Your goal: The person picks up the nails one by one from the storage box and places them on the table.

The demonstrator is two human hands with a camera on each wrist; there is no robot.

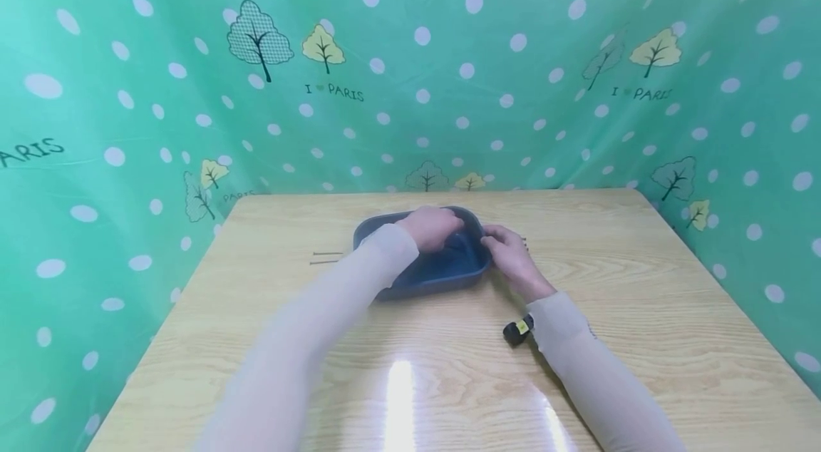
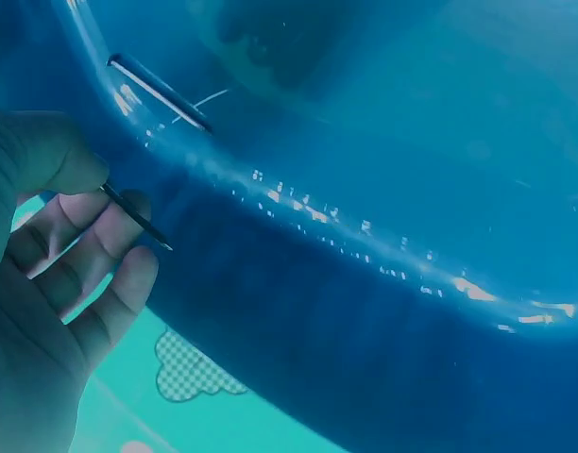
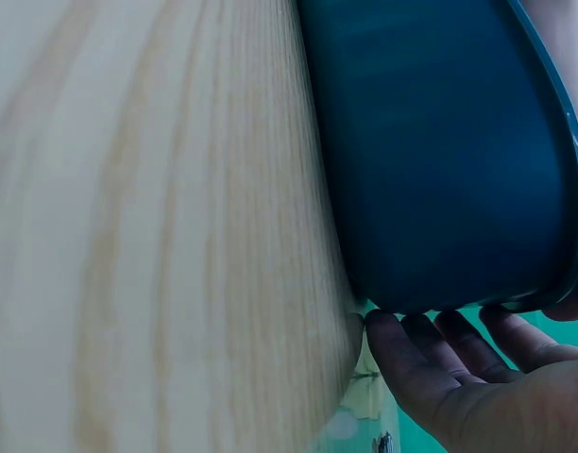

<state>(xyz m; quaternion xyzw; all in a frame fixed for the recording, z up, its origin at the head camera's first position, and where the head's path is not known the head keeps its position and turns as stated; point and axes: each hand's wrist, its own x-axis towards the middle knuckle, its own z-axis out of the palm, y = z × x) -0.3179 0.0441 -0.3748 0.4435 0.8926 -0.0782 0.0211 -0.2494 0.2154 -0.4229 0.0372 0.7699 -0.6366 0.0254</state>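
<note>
A dark blue plastic basin (image 1: 436, 284) sits on the wooden table. My left hand (image 1: 432, 227) reaches over its near left side into the basin. Thumb and fingertips of that hand pinch a thin dark nail (image 2: 136, 215), its pointed end sticking out past the fingers. Another nail (image 2: 159, 92) lies inside the basin near the foot of the wall, beside a thin pale line. At the basin's right end, my right hand (image 1: 511, 257) holds the rim, thumb on top. Its fingertips (image 3: 388, 330) press the outer wall from outside.
Two long nails (image 1: 326, 262) lie on the table (image 1: 256, 309) left of the basin. Small dark tips (image 1: 525, 244) show just beyond the right hand. A black object with a yellow patch (image 1: 516, 331) is beside the right sleeve. A green dotted curtain (image 1: 423, 117) surrounds the table's back and sides.
</note>
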